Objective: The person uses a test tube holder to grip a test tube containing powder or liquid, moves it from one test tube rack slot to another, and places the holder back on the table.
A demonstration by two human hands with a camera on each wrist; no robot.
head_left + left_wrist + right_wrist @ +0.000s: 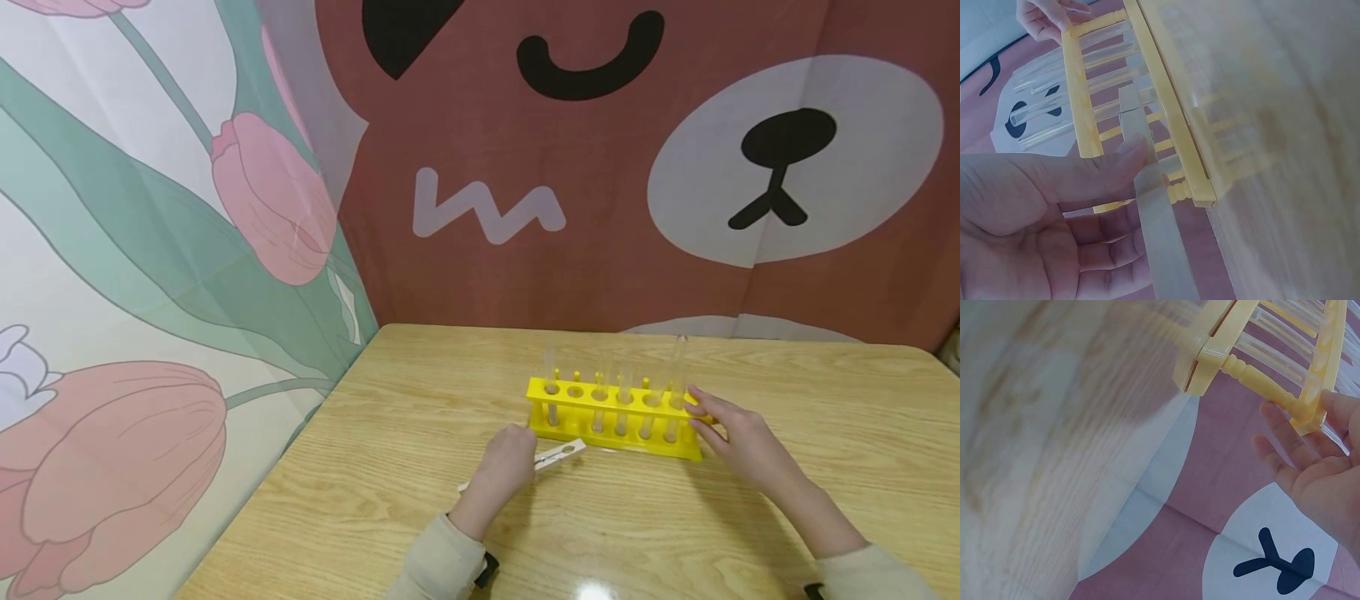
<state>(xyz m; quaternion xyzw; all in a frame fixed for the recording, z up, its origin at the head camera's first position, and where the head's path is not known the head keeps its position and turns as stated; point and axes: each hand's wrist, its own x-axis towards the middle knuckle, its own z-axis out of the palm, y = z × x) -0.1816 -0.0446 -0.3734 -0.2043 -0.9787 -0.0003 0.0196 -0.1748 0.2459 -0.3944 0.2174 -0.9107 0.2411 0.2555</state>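
My left hand (508, 460) grips a pale wooden test tube clamp (561, 454), its jaw end pointing right, in front of the rack. In the left wrist view, the thumb presses on the clamp (1163, 234) with the fingers behind it. My right hand (753, 446) pinches the right end of a yellow test tube rack (615, 446). In the right wrist view, the thumb lies on the rack's upper bar and a finger touches the end post (1260, 382). Several clear test tubes (1044, 103) stand in the rack; the rightmost tube (679, 362) rises highest.
The rack stands upright on a wood-grain table (360, 467), whose back edge meets a cloth with a bear face (600, 275). A tulip-patterned cloth (150, 292) hangs along the left side.
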